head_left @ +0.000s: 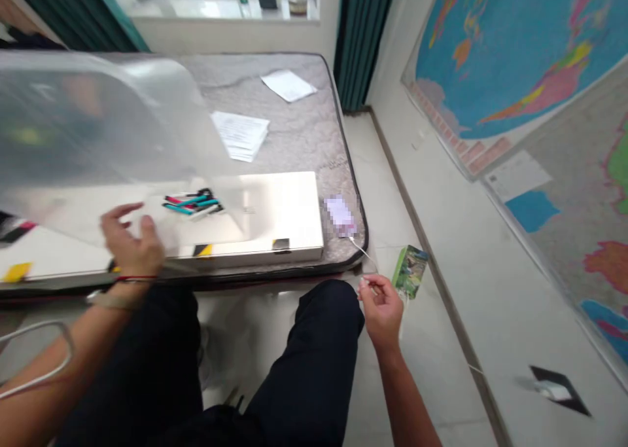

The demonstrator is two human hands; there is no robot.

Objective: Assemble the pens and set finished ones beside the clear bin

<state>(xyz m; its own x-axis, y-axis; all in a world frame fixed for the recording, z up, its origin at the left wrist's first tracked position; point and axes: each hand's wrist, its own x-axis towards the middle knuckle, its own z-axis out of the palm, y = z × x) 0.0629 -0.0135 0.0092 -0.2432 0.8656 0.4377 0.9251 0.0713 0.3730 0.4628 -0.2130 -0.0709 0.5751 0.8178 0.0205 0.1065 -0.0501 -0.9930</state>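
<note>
My left hand [132,241] is over the front of a long white box [284,205], its thumb and fingers apart, beside a large translucent plastic sheet or bag [122,126] that bulges up on the left. Several pens [193,201], turquoise, black, pink and white, lie in a small pile just right of this hand. My right hand [383,306] is off the bed's edge by my knee, fingers curled in a pinch; what they hold, if anything, is unclear. A white cable [362,249] runs from a blurred-out phone [340,216] toward this hand.
Printed papers [240,135] and another sheet [288,85] lie on the grey mattress [304,133]. A green box [410,271] stands on the floor by the right wall, where maps [515,54] hang. A white plug [552,389] sits in a wall socket.
</note>
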